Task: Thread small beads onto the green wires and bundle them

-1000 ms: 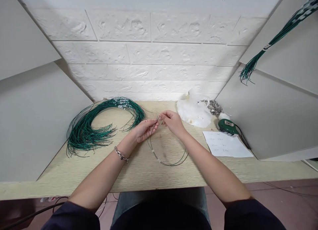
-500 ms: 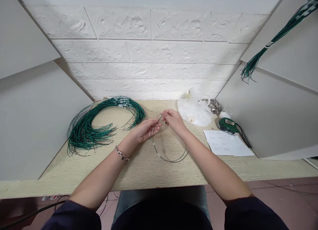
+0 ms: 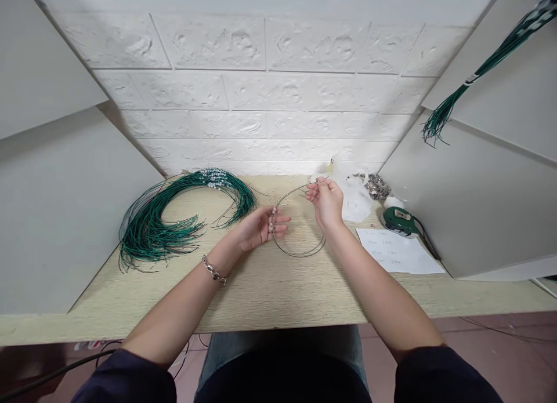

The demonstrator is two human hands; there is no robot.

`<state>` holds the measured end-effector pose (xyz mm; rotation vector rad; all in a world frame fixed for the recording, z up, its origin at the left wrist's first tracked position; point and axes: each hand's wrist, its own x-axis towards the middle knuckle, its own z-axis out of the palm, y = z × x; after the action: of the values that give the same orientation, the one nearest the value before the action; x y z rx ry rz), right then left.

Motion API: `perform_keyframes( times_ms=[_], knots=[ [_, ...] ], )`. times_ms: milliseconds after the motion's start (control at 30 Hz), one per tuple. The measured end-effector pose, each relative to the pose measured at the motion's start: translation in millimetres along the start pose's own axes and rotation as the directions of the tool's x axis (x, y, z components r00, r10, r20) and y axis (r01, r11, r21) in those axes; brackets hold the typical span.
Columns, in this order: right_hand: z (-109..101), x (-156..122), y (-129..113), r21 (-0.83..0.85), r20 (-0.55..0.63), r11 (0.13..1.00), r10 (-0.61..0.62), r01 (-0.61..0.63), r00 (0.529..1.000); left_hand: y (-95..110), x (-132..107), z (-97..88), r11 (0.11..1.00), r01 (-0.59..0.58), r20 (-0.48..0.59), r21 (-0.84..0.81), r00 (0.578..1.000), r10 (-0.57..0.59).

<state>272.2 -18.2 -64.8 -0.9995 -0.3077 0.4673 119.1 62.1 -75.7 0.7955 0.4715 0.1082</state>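
Observation:
A thin dark cord (image 3: 300, 256) with small whitish beads on it curves in a loop between my hands. My right hand (image 3: 327, 203) pinches the cord's upper end between thumb and forefinger, raised over the table. My left hand (image 3: 261, 226) has its thumb and forefinger closed on the cord beside the beads, with the other fingers stretched out. Left of that hand lies a large bundle of green cords (image 3: 143, 235), with a cluster of white beads at its top.
On the right are a white plastic bag (image 3: 357, 200), a pile of small metallic pieces (image 3: 378, 187), a green tape measure (image 3: 398, 219) and a sheet of handwritten paper (image 3: 395, 252). Another green cord bundle (image 3: 483, 66) hangs at upper right. White panels (image 3: 78, 217) flank the table.
My right hand has moved up and right, away from my left hand, drawing the cord's end along. The beads now lie at my left fingers, and the loop has risen.

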Motion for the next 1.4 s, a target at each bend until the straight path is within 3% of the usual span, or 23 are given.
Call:
perform_keyframes(
  times_ms=[233, 367, 500, 667, 833, 1000, 1400],
  knots=[
    [-9.6, 14.6, -6.8, 0.094, -0.113, 0.993, -0.058, 0.069, 0.992, -0.5, -2.3, 0.6, 0.999, 0.025, 0.101, -0.048, 0.995, -0.02],
    [-17.3, 23.7, -9.3, 0.113, -0.175, 0.993, -0.025, 0.045, 0.984, -3.2, 1.9, -1.5, 0.998, -0.045, 0.013, -0.047, 0.999, 0.045],
    [-16.9, 23.1, -11.7, 0.118, -0.146, 0.993, -0.008, 0.025, 0.989, -5.5, 3.0, -2.9, 0.97, -0.177, -0.111, 0.164, 0.974, 0.197],
    [-14.7, 20.3, -13.6, 0.125, -0.103, 0.992, 0.007, 0.006, 0.995, -3.7, -0.5, 0.7, 0.889, -0.27, -0.078, 0.37, 0.945, 0.319],
    [-15.9, 19.0, -11.6, 0.107, -0.03, 0.992, 0.066, -0.063, 0.997, -4.7, -0.3, 6.9, 0.786, -0.29, -0.136, 0.545, 0.895, 0.425],
    [-15.3, 17.3, -6.2, 0.083, 0.054, 0.986, 0.137, -0.141, 0.989, -5.3, -1.7, 9.8, 0.781, -0.207, -0.268, 0.59, 0.861, 0.432],
    [-15.3, 17.3, 0.7, 0.083, 0.086, 0.979, 0.177, -0.184, 0.981, -4.3, 5.6, 1.1, 0.693, -0.332, -0.323, 0.64, 0.702, 0.634]
  ],
)
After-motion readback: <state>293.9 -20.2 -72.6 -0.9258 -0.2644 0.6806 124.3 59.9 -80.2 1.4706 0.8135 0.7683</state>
